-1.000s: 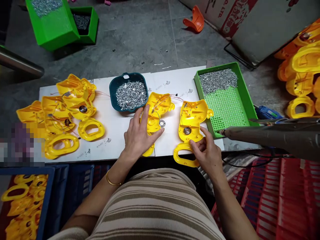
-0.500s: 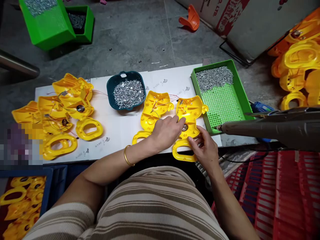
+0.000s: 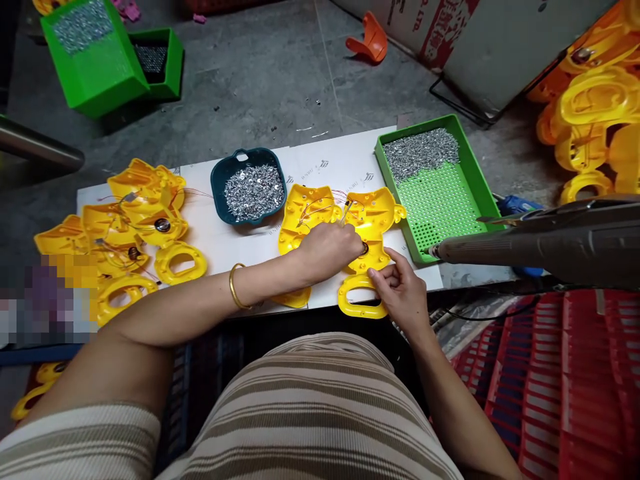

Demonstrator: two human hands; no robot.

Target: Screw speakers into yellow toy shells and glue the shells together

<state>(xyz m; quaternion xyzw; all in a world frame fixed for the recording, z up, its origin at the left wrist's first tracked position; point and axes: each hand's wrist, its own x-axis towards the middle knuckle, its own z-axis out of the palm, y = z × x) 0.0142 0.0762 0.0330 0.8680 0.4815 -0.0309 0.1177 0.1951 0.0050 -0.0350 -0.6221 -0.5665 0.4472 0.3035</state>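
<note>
My left hand (image 3: pixel 330 250), with a gold bangle on the wrist, is closed over the middle of a yellow plastic shell half (image 3: pixel 373 213). Its fingertips are hidden, and whatever they pinch does not show. Just beside the knuckles, a dark round part (image 3: pixel 365 249) sits inside the shell. My right hand (image 3: pixel 404 290) grips the shell's lower right edge, thumb on top near the loop handle. Thin red wires run from this shell to a second yellow shell half (image 3: pixel 306 217) at its left, partly covered by my left hand and forearm.
A dark teal basin (image 3: pixel 217 193) of small metal screws stands behind. On the right lies a green perforated tray (image 3: pixel 393 213) of screws, with a dark power-tool-like shaft (image 3: pixel 490 243) reaching over it. Yellow shells (image 3: pixel 120 227) pile up at left. Red crates (image 3: pixel 555 373) stand lower right.
My left hand has curled tighter into a fist, its forearm lying lower and further left. My right hand still holds the shell's edge. The whole view has shifted slightly.
</note>
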